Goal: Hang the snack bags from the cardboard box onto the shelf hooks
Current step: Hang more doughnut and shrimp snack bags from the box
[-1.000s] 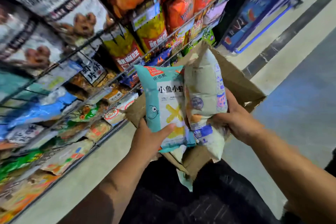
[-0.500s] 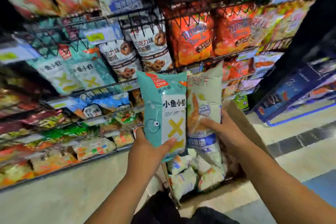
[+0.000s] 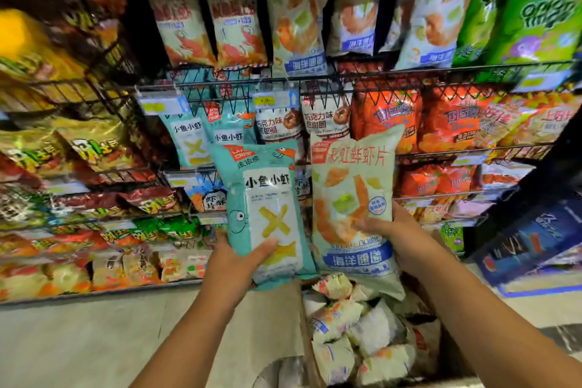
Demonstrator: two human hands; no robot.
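Thumbs clamp two snack packets low on their fronts. The left hand [image 3: 239, 258] pinches a teal, glossy plastic pillow bag printed with a yellow cross and a cartoon fish [image 3: 267, 195]. The right hand [image 3: 403, 236] pinches a pale cream-green plastic bag picturing orange shrimp chips [image 3: 352, 192]. The remaining fingers sit behind the film, so their spread cannot be told.

Both bags stand upright, side by side and nearly touching, raised before the black wire shelf rack [image 3: 409, 72] and not yet on any hook.

Gripped near the bottom seam, the puffed, slick packets look top-heavy, and either could flop or slide free on the way up. With both hands occupied, neither is free to steady a hook or guide a top edge onto it, so a snag or a drop seems the main risk. A hard squeeze might also crush the brittle contents.

Matching teal bags [image 3: 189, 142] hang at the far left of centre, and matching pale bags [image 3: 299, 28] hang on the upper row. The crowded display invites a wrong-row placement.

Near and below, the open brown cardboard box [image 3: 274, 318] holds a heap of small, crinkled white-and-orange packets [image 3: 356, 324] and sits on the smooth, pale floor [image 3: 78, 340].
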